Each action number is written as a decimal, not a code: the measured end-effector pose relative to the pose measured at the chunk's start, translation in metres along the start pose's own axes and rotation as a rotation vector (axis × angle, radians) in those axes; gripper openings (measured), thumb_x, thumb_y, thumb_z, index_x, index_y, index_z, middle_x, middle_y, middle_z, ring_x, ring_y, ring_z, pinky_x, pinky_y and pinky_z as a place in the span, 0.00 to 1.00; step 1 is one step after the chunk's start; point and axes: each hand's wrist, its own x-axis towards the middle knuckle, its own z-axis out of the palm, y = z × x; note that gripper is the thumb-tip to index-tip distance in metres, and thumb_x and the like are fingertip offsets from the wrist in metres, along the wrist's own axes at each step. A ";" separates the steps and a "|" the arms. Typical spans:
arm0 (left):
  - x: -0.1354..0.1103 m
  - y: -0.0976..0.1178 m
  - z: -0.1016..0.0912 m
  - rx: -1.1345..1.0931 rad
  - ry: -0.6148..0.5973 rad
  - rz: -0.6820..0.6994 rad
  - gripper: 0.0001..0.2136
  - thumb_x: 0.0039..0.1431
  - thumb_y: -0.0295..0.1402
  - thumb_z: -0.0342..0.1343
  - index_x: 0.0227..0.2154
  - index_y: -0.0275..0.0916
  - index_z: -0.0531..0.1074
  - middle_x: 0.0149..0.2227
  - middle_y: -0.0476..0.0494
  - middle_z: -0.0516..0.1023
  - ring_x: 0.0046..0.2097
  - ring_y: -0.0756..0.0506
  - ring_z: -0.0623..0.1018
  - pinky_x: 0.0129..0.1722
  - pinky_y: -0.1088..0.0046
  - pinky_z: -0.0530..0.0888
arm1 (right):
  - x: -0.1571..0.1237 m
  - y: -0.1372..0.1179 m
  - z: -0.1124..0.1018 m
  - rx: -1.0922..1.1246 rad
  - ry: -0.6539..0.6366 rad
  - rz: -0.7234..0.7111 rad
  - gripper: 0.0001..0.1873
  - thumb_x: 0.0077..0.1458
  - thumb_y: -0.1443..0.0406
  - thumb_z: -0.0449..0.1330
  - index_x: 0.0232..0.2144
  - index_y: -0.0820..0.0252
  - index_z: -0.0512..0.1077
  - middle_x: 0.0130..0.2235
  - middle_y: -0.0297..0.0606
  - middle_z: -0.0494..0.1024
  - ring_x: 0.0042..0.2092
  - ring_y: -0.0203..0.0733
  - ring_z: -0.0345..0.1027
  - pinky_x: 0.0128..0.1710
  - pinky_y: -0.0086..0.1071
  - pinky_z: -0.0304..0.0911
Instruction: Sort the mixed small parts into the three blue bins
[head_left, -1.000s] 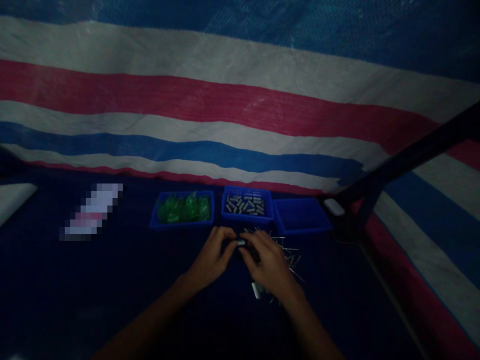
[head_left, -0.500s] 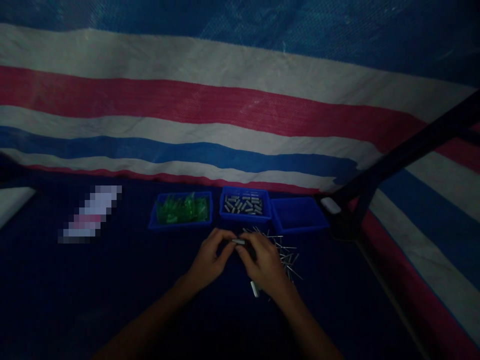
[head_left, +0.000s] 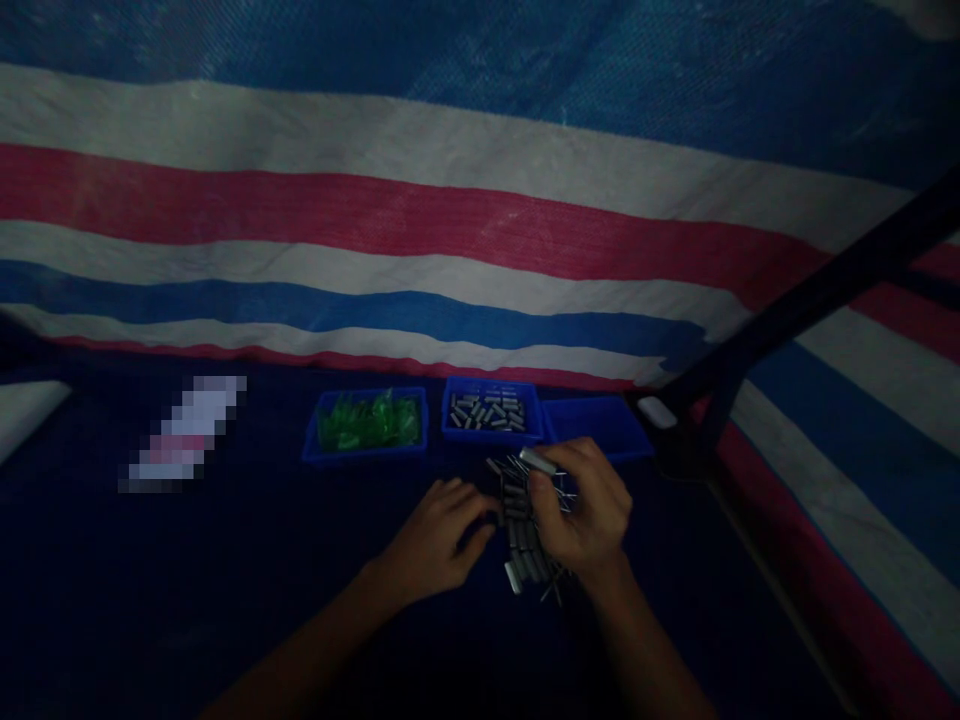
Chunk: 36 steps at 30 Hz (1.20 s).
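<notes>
My right hand (head_left: 589,505) pinches a small silver metal cylinder (head_left: 537,460) between thumb and fingers, above the table. Beneath and beside that hand lie several similar cylinders (head_left: 523,535) packed side by side in rows, partly hidden by it. Thin metal pins (head_left: 553,585) are scattered around and under the same hand. To the left, my left hand (head_left: 442,535) is open with thumb and forefinger apart, its fingertips close to the rows; whether they touch is unclear in the dim light.
Behind the hands stand a blue tray (head_left: 364,459) with green plastic pieces, another blue tray (head_left: 491,437) of metal cylinders and a third blue tray (head_left: 600,425). A small white object (head_left: 657,411) lies by a dark frame bar (head_left: 795,315). Striped sheeting (head_left: 420,220) closes off the back.
The hands have come apart from their meeting point. My right hand has moved right with a cylinder, uncovering the rows; my left hand has dropped slightly and opened.
</notes>
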 end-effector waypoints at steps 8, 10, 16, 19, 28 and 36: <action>-0.006 0.014 0.003 0.149 -0.184 0.176 0.10 0.55 0.32 0.52 0.41 0.47 0.68 0.44 0.47 0.68 0.45 0.43 0.66 0.46 0.58 0.61 | 0.015 0.029 0.016 -0.319 -0.254 0.273 0.17 0.54 0.62 0.53 0.47 0.59 0.62 0.39 0.45 0.69 0.41 0.48 0.63 0.41 0.43 0.61; -0.006 0.013 0.004 0.164 -0.174 0.156 0.07 0.57 0.32 0.50 0.39 0.45 0.68 0.42 0.47 0.68 0.44 0.44 0.66 0.45 0.61 0.62 | 0.001 0.044 0.001 -0.344 -0.127 0.282 0.14 0.54 0.62 0.53 0.44 0.55 0.63 0.35 0.42 0.70 0.38 0.46 0.64 0.39 0.41 0.62; -0.005 0.010 0.007 0.201 -0.177 0.160 0.05 0.59 0.30 0.47 0.36 0.41 0.66 0.40 0.46 0.69 0.42 0.45 0.67 0.42 0.65 0.62 | -0.041 0.131 -0.067 -0.787 0.160 0.647 0.18 0.52 0.60 0.50 0.41 0.66 0.67 0.37 0.50 0.71 0.42 0.53 0.64 0.44 0.45 0.59; -0.005 0.010 0.008 0.183 -0.168 0.167 0.05 0.59 0.30 0.48 0.36 0.41 0.66 0.38 0.46 0.69 0.42 0.45 0.67 0.41 0.65 0.62 | -0.050 0.170 -0.087 -0.866 -0.025 0.768 0.24 0.48 0.55 0.53 0.42 0.66 0.68 0.42 0.53 0.69 0.47 0.57 0.61 0.44 0.49 0.57; -0.003 0.007 0.005 0.165 -0.192 0.134 0.04 0.58 0.30 0.48 0.36 0.42 0.66 0.38 0.47 0.70 0.42 0.45 0.67 0.42 0.65 0.61 | -0.055 0.211 -0.100 -0.873 -0.226 0.720 0.31 0.46 0.52 0.55 0.52 0.55 0.61 0.52 0.49 0.60 0.53 0.56 0.53 0.47 0.49 0.52; -0.003 0.013 0.001 0.138 -0.178 0.115 0.05 0.57 0.28 0.47 0.34 0.42 0.66 0.37 0.47 0.71 0.41 0.43 0.68 0.40 0.64 0.61 | -0.050 0.217 -0.094 -0.749 -0.402 0.531 0.28 0.49 0.53 0.53 0.52 0.58 0.62 0.47 0.57 0.62 0.48 0.60 0.57 0.40 0.49 0.54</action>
